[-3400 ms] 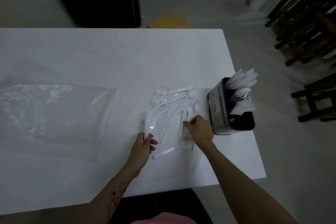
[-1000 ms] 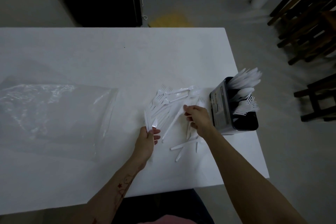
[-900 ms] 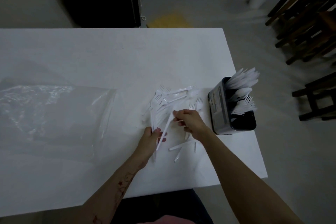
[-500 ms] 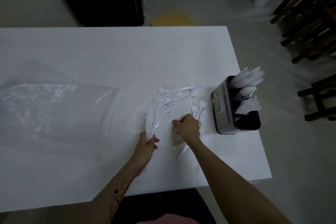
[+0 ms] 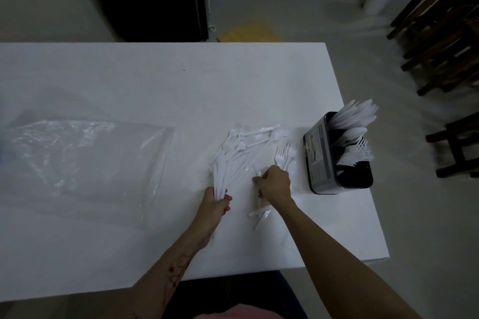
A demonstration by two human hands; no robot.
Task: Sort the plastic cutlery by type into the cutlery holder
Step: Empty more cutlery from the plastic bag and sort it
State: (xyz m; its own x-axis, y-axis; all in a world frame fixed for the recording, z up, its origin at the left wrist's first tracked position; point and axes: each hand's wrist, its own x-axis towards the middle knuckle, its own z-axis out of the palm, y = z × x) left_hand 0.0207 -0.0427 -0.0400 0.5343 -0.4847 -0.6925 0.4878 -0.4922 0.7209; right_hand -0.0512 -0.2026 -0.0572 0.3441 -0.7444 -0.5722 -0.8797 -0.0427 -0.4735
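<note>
We note white plastic cutlery (image 5: 241, 153), smooth and faintly glossy, on a matt white table (image 5: 129, 80). Clear plastic bag (image 5: 77, 163) looks crinkled and shiny; holder (image 5: 321, 160) appears dark, semi-gloss.

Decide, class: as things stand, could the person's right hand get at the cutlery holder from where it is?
Probably yes. The right hand lies on the table just left of the cutlery holder, with only two loose forks lying flat between them, though its grip seems closed on a piece.

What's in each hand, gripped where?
Left hand: bundle of knives, gripped at the near ends. Right hand: pinching one thin piece; type unclear.
</note>
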